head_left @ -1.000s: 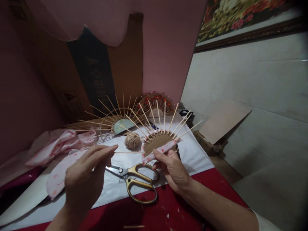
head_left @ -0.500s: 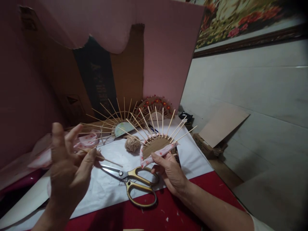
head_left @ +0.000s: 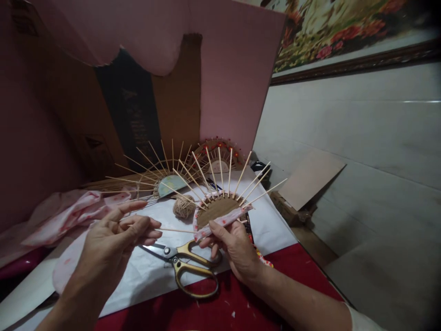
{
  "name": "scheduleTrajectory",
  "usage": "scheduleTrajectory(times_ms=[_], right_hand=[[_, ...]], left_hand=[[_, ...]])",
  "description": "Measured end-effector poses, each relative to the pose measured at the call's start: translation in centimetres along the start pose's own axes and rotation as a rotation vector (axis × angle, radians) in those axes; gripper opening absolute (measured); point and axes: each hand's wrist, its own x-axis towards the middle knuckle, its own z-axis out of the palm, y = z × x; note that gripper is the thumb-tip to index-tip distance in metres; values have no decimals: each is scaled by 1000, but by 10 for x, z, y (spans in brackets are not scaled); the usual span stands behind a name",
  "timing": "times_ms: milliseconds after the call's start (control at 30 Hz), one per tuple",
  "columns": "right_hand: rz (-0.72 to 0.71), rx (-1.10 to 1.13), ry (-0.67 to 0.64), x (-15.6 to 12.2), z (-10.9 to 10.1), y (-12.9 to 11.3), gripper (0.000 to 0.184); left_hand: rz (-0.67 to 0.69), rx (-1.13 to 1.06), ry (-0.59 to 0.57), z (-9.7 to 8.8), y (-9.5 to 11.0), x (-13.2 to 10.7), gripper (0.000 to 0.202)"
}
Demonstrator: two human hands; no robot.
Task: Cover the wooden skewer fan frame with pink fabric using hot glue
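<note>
My left hand pinches a thin wooden stick that points right, its tip at the lower left corner of a cardboard half-disc. My right hand grips that half-disc along its straight edge, which is wrapped in pink spotted fabric. Several wooden sticks fan out from its curved rim. Whether the left stick's tip enters the rim I cannot tell. Below the half-disc lie gold-handled scissors, blades pointing left. A ball of twine sits just behind.
Farther back stand a blue-green half-disc with sticks and a half-disc decorated in red. Pink spotted fabric lies at the left. White sheeting and red cloth cover the table. A large cardboard panel rises behind; a box is at the right.
My left hand has turned and moved right, bringing its stick's tip up to the half-disc's left corner. My right hand still holds the half-disc. The whole view has shifted slightly.
</note>
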Motion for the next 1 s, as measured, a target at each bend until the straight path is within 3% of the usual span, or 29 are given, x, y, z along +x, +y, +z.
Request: scheduleTrajectory(times_ms=[200,367,500,667,833,1000], right_hand=[[-36,24,59,-2,7,-3,27],[-27,129,125,1,7,-7,28],[-75,52,109,1,7,-9,26],[-17,55,114,-3,13,-8,27],[111,90,108,-7,17,-6,26],[115,70,84,-11,20,-5,24]], left_hand=[[-50,-18,-109,14,-4,-11,61],[46,45,-76,17,-9,-20,56],[89,99,-36,21,-9,-26,52],[75,53,-59,22,-14,-28,50],[47,43,-66,22,-26,-25,23],[147,161,-147,31,-33,-30,15]])
